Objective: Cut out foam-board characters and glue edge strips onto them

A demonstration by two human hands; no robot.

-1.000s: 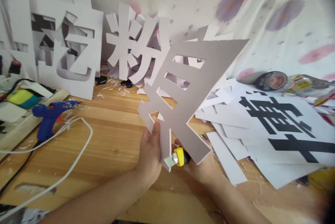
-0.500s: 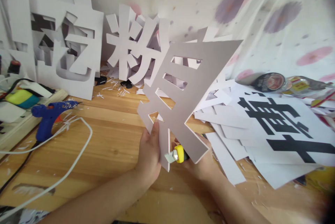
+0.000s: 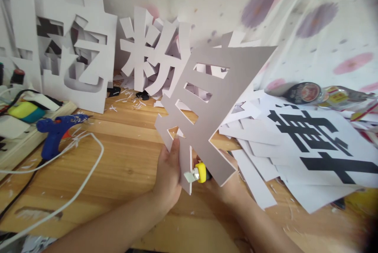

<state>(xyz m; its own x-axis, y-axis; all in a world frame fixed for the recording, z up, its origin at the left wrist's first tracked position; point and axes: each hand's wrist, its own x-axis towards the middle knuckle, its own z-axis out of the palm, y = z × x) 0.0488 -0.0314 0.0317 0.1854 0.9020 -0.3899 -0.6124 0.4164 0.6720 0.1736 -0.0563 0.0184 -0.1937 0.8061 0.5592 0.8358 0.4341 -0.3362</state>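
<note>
A large grey-white cut-out character [image 3: 224,83] is held up tilted over the wooden table. My left hand [image 3: 169,172] grips its lower left stroke, thumb on the front face. Behind its lower right stroke, my right hand [image 3: 226,182] is closed round a yellow and black utility knife [image 3: 201,172], and part of its fingers is hidden by the board. The knife's short blade lies against the edge of the lower left stroke, just right of my left hand.
A blue glue gun [image 3: 53,133] with a white cord lies left on the wooden table [image 3: 124,134]. White cut-out characters [image 3: 144,48] stand at the back. Printed sheets [image 3: 325,146] and white offcuts lie right, near a clear bottle [image 3: 339,95].
The knife blade has shifted very slightly left against the stroke's edge. The top right corner of the cut-out has moved a little to the right.
</note>
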